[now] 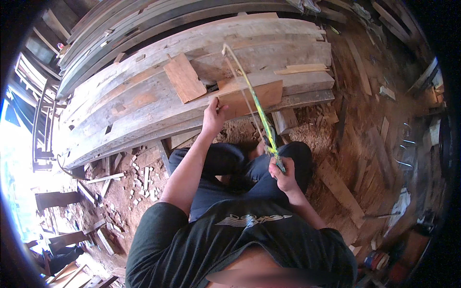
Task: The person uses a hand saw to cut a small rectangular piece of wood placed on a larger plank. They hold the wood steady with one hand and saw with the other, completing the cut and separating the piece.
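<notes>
My right hand (284, 174) is closed round the handle end of a bow saw (257, 103) with a yellow-green frame. The saw points away from me, its thin blade crossing a reddish-brown piece of board (270, 94). Whether its teeth are in the wood cannot be made out. With bent fingers my left hand (214, 117) grips that board at its left end. The board rests at the near edge of a low bench of thick planks (144, 113). Another flat brown wooden piece (185, 79) lies on the bench, beyond my left hand.
A thin wood strip (302, 69) lies on the bench's right part. Small offcuts (144, 180) and sawdust cover the floor at left. Long scrap boards (341, 192) lie at right. Stacked beams (158, 24) stand behind the bench. My crossed legs are close to its front edge.
</notes>
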Demonstrator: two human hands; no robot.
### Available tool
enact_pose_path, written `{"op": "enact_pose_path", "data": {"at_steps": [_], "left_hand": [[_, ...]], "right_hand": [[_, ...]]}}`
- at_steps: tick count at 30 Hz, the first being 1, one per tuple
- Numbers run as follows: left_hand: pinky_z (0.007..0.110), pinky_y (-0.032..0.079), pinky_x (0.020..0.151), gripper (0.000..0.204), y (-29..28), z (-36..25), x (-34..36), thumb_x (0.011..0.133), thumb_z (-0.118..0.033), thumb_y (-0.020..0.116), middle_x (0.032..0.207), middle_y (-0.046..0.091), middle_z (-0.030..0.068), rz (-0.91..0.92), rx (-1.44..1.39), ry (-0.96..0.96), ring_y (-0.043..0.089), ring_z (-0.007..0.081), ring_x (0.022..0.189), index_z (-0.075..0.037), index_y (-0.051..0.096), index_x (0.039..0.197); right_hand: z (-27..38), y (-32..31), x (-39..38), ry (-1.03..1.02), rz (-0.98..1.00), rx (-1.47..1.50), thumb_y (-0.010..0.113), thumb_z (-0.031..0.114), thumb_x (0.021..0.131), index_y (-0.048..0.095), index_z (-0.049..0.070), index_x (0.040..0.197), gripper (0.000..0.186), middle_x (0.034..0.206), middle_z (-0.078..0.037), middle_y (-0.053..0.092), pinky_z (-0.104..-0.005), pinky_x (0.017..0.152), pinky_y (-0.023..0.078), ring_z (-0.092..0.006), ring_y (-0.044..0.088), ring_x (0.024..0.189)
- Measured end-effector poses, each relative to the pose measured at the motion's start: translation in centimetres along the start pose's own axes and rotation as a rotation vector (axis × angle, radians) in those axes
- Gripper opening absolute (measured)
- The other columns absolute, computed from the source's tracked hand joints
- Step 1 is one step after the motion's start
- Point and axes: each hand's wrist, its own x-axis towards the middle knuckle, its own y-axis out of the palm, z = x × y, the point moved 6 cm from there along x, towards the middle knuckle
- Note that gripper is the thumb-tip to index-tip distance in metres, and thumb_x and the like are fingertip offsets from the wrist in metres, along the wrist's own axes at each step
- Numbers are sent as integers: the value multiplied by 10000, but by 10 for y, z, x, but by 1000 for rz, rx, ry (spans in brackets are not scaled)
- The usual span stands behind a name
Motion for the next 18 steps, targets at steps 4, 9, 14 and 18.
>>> {"op": "enact_pose_path", "data": {"at_steps": [4, 9, 14, 18], "left_hand": [[405, 517, 852, 303, -9, 10, -14, 924, -179, 696, 993, 707, 203, -56, -50, -38, 675, 369, 919, 10, 597, 1140], [385, 513, 883, 310, -9, 22, -21, 915, -167, 708, 1017, 716, 191, -11, -94, -117, 681, 307, 968, 18, 634, 1152], [349, 521, 849, 291, -13, 38, -24, 910, -148, 718, 996, 730, 156, -30, -163, -181, 692, 229, 938, 24, 647, 1133], [310, 511, 775, 267, -15, 52, -36, 928, -147, 715, 890, 709, 85, -52, -176, -247, 643, 146, 829, 18, 654, 1129]], "right_hand": [[21, -3, 21, -96, 7, 202, 650, 273, 948, 511, 71, 729, 328, 617, -33, 503, -276, 521, 365, -113, 461, 540], [31, -12, 33, 60, 109, 924, 552, 383, 978, 421, 137, 723, 378, 569, 26, 335, -297, 534, 328, -111, 333, 460], [18, -21, 20, 156, 75, 1177, 525, 365, 1010, 421, 150, 742, 359, 573, 40, 345, -285, 534, 327, -94, 337, 464], [-4, -26, 7, 198, 56, 1335, 539, 365, 1000, 430, 153, 729, 361, 577, 38, 338, -286, 558, 326, -97, 342, 480]]}}
